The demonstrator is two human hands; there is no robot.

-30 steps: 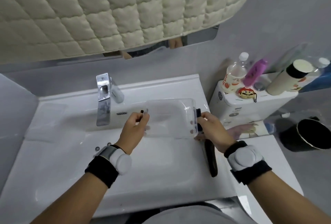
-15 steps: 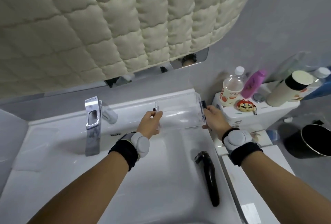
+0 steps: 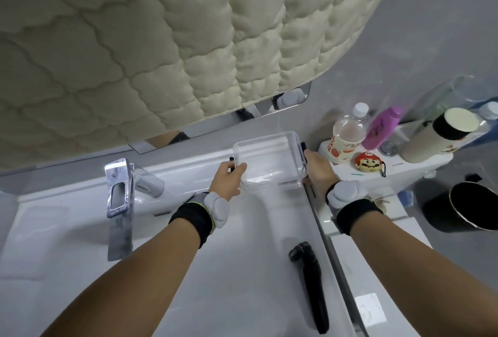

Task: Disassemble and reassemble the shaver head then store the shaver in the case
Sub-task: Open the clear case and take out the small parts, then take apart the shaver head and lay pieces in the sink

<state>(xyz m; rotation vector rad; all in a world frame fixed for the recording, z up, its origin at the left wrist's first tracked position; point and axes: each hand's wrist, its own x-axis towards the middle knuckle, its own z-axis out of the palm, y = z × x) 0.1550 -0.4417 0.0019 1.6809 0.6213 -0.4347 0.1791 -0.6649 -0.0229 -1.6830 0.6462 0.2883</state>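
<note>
A clear plastic case (image 3: 269, 159) with black side latches sits at the back right of the white sink (image 3: 67, 229), against the wall. My left hand (image 3: 227, 179) grips its left end and my right hand (image 3: 319, 169) grips its right end. The black shaver (image 3: 310, 282) lies alone on the sink's right rim, head pointing away from me, well behind both hands. Nothing can be seen inside the case.
A chrome faucet (image 3: 120, 202) stands at the sink's back left. A toilet tank (image 3: 404, 169) to the right carries a water bottle (image 3: 347, 137), a purple bottle (image 3: 382, 128), a cartoon figure (image 3: 369, 164) and a cream cylinder (image 3: 436, 138). A black bin (image 3: 474, 207) sits far right. A quilted mattress (image 3: 161, 40) looms overhead.
Both hands have carried the clear case away from me and to the right, from over the basin to the sink's back right corner. The shaver has stayed where it lay.
</note>
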